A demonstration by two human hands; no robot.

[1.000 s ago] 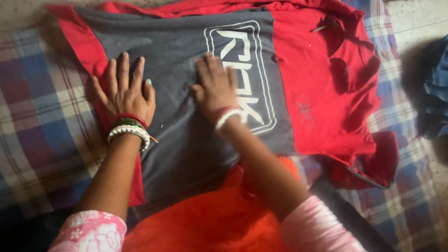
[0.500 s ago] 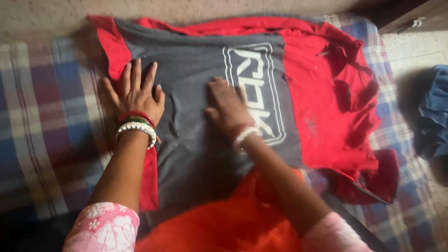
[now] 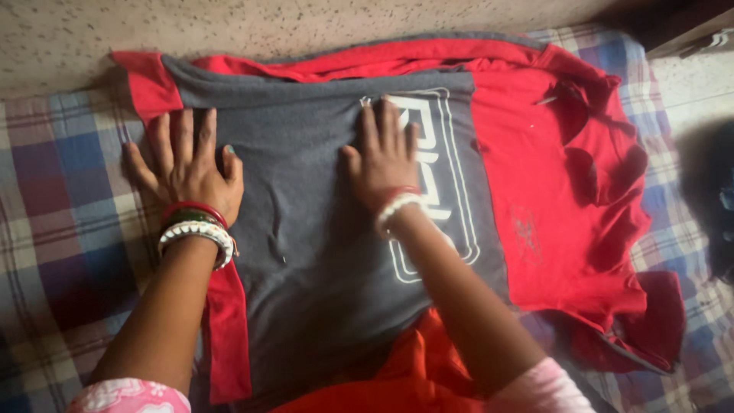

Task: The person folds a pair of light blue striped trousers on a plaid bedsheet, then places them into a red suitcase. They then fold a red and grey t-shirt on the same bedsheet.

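Presently, the head view shows a grey and red t-shirt spread flat on a plaid blanket of blue, purple and cream checks. The garment covers the middle of the blanket and reaches toward its far edge, where a speckled floor begins.

Left hand: palm down, fingers spread apart, pressed flat at the shirt's left side where the grey panel meets the red side strip. It grips nothing. Red, green and white bangles sit at its wrist.

Right hand: palm down, fingers extended and nearly together, resting flat on the grey chest panel, partly covering a white printed emblem. It grips nothing. A white and red bangle circles this wrist.

Red fabric of the shirt lies rumpled toward the blanket's right edge, with a sleeve folded near the right near corner. An orange-red cloth overlaps the shirt's near hem between the forearms. Pink floral sleeves show at the near edge. A dark blurred object at the far right cannot be identified.
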